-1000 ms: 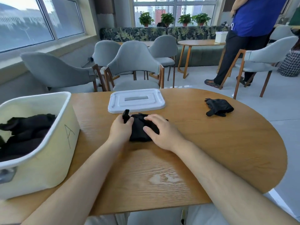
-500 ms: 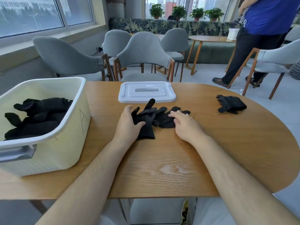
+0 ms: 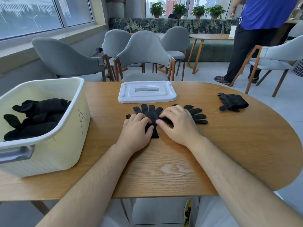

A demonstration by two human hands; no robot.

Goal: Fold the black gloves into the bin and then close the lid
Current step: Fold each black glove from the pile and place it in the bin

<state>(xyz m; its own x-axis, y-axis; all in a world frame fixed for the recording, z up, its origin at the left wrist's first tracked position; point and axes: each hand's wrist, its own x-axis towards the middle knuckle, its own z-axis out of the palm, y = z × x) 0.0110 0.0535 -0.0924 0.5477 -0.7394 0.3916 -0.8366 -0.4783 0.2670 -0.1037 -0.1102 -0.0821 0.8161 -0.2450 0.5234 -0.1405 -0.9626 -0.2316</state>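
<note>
Two black gloves lie spread side by side on the wooden table (image 3: 229,153) in front of me. My left hand (image 3: 136,130) rests on the left glove (image 3: 151,112), whose fingers point away from me. The right glove (image 3: 198,116) fans out to the right from under my right hand (image 3: 178,125), which presses on it. The fingertips of both hands meet where the gloves overlap. The cream bin (image 3: 70,128) stands open at the left with several black gloves (image 3: 37,115) inside. Its white lid (image 3: 147,92) lies flat just beyond my hands.
Another bundle of black gloves (image 3: 232,102) lies at the table's far right. Grey chairs (image 3: 144,53) stand behind the table. A person in a blue shirt (image 3: 255,30) stands at the back right beside another chair and a small round table (image 3: 209,37).
The folded black bundle under my hands has been opened out into two flat gloves. My right hand slid right over its glove. The view has tilted and shifted.
</note>
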